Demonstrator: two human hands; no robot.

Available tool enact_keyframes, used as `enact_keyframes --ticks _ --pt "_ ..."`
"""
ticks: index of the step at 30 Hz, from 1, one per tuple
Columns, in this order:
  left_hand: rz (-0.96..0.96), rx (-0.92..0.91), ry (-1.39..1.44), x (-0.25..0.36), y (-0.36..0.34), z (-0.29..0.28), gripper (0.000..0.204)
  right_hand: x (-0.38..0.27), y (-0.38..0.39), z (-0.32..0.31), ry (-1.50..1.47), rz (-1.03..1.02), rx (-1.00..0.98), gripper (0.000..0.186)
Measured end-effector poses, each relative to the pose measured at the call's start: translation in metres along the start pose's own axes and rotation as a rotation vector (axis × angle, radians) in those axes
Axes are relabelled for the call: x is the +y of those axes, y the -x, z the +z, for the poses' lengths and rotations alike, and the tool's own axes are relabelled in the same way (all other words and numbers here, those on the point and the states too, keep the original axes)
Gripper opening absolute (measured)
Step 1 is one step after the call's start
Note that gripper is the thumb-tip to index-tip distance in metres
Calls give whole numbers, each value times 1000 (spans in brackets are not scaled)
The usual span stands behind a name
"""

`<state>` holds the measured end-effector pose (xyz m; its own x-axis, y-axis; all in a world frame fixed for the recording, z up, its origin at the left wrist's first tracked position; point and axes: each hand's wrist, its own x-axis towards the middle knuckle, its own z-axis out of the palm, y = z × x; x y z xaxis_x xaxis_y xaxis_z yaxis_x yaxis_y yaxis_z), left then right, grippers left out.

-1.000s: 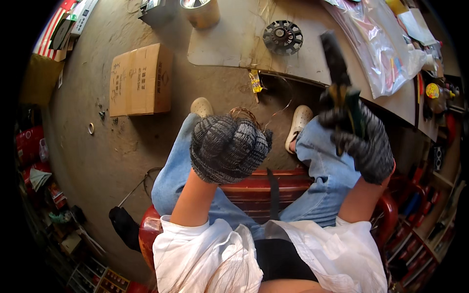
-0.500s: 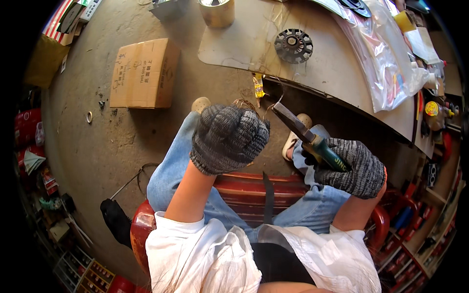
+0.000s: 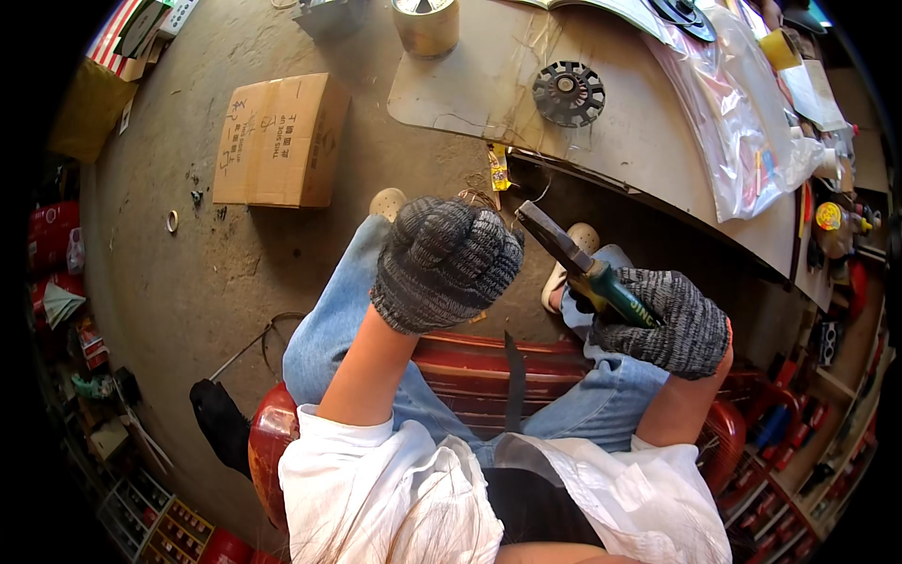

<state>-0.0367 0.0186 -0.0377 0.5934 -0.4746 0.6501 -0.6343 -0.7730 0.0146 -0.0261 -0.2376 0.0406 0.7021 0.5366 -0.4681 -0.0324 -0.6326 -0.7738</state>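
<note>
My left hand (image 3: 449,265), in a grey-black knit glove, is closed in a fist. Thin copper-coloured wire (image 3: 477,197) loops out past its far side; the rest of the wire is hidden inside the glove. In a matching glove, my right hand (image 3: 662,322) grips the dark green handles of a pair of pliers (image 3: 573,256). Their metal jaws point up and left, close beside the fist. A thin loose strand (image 3: 540,183) curves near the jaw tips; whether the jaws touch it I cannot tell.
A low table (image 3: 470,85) ahead carries a round black slotted disc (image 3: 569,94), a tape roll (image 3: 425,23) and clear plastic bags (image 3: 742,122). A cardboard box (image 3: 272,141) stands on the floor at left. Beneath me is a red wooden seat (image 3: 460,376). Stocked shelves (image 3: 799,470) line the right.
The pliers and my right hand have shifted slightly left, bringing the jaws nearer to the fist. My left hand has moved a little right and still holds the wire.
</note>
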Motion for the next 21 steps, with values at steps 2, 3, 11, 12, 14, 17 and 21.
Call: enact_keyframes --ticks 2,3,11,12,14,17,21 --pt "-3 -16 -10 0 1 -1 20 -1 -1 1 40 10 3 37" --pt "-14 -27 -25 0 0 -1 18 -2 -1 1 74 3 2 36" --pt "-340 219 297 -13 -18 -6 15 -19 -5 5 -44 171 -29 34" --pt "-414 297 452 -11 -21 -5 11 -26 -6 7 -105 174 -20 34" --pt "-565 329 782 -8 -23 -5 7 -25 -8 18 -156 73 59 33" --pt "-707 284 1047 -10 -11 1 14 -20 -12 27 -175 -59 158 37" --pt "-882 130 1240 -4 -4 0 26 -21 -19 25 20 -91 60 44"
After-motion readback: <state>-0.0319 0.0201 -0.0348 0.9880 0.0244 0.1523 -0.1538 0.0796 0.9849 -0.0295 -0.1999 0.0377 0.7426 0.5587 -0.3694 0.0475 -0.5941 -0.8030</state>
